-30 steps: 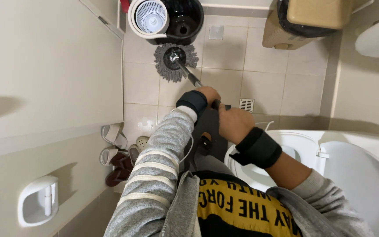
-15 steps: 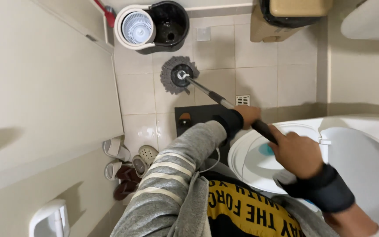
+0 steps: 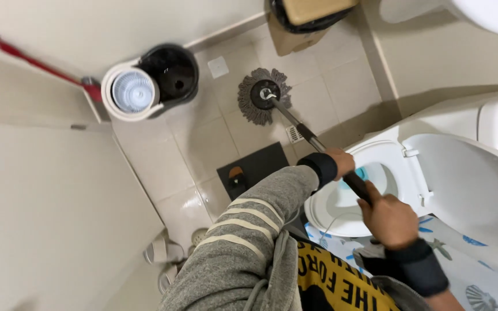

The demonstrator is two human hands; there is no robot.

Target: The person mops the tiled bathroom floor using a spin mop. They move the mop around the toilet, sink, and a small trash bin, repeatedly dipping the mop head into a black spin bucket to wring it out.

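My left hand (image 3: 341, 162) and my right hand (image 3: 388, 219) both grip the dark handle (image 3: 306, 133) of a spin mop. The left hand is further down the pole, the right hand higher up. Its round grey mop head (image 3: 248, 102) rests flat on the beige floor tiles. A grey striped sleeve covers my left arm, and a black wrist band is on each wrist. Under my hands stands an open white toilet (image 3: 332, 207) with blue water in the bowl and its lid (image 3: 474, 184) raised.
A black and white spin-mop bucket (image 3: 145, 83) stands against the wall, a red-handled tool (image 3: 24, 56) beside it. A bin with a brown lid (image 3: 306, 17) sits at the top. A dark mat (image 3: 257, 167) and a floor drain (image 3: 294, 134) lie near the toilet. Sandals (image 3: 165, 262) are at bottom left.
The view has swung so the toilet fills the right side. The mop head stays on the tiles near the bucket. My right hand has dropped lower in the frame along the handle.
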